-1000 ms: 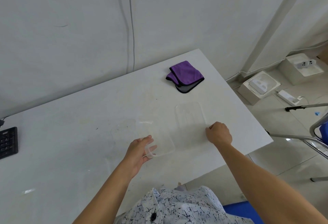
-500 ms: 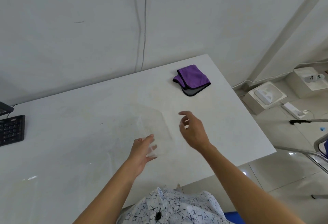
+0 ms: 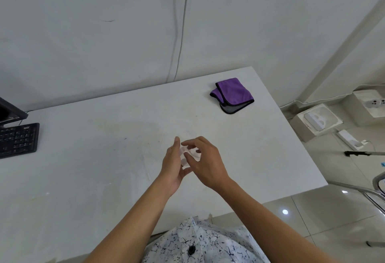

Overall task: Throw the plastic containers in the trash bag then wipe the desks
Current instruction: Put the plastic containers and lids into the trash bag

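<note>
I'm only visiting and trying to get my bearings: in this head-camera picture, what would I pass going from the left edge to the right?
From the left: black keyboard → left hand → purple cloth → open white box on the floor. The right hand and clear container overlap their neighbours, so they are left out.

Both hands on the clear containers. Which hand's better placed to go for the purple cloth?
Right. The right hand is on the side of the purple cloth, which lies near the desk's far right corner. The left hand grips the clear plastic containers and could likely keep them.
</note>
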